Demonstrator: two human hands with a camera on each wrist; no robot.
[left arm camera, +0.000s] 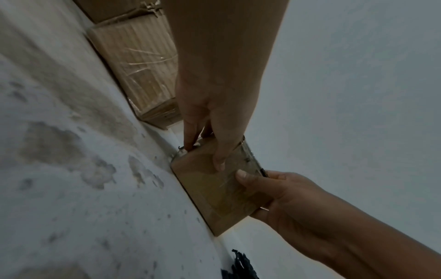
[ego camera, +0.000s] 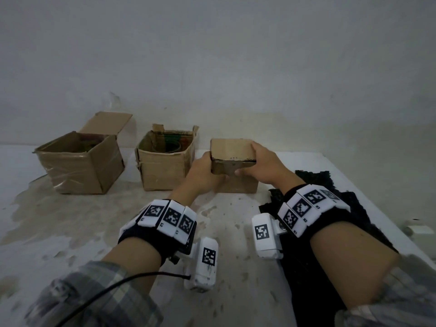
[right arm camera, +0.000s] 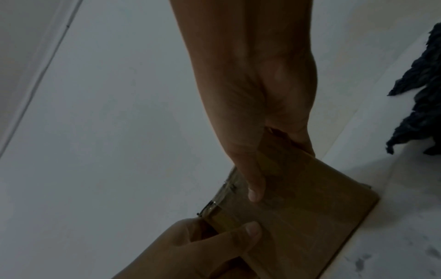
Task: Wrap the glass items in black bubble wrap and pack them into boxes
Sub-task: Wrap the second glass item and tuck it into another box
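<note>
Both hands grip the small box (ego camera: 232, 159) (flaps folded shut, long axis left-right), upright on the table.

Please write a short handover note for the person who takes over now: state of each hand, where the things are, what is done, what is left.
Left hand and right hand both grip the small cardboard box at the table's back edge; its flaps look folded shut.
Two open boxes stand to its left: middle box with things inside, large box.
Black bubble wrap lies under the right forearm.
Left: set this box down; wrap and pack any remaining glass.
</note>
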